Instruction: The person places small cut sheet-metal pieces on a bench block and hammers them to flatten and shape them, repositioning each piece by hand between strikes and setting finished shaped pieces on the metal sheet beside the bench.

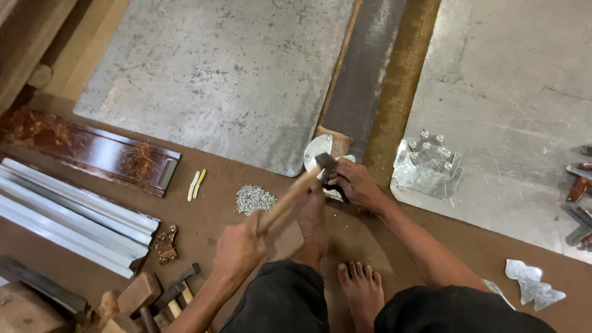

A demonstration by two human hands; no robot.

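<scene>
Left hand gripped the hammer handle low, fingers wrapped. Right hand fingers pinched the thin metal piece. I judged it stiff, sharp-edged; best held at edges.

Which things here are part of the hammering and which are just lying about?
In use:
left hand
hammer
right hand
round metal piece

Lying about:
pile of small metal bits
cut metal shapes
silver channel strips
wooden blocks

We had one view only, worn on the head and facing steeply down at the floor. It sat close above the knees, feet and both hands.
</scene>
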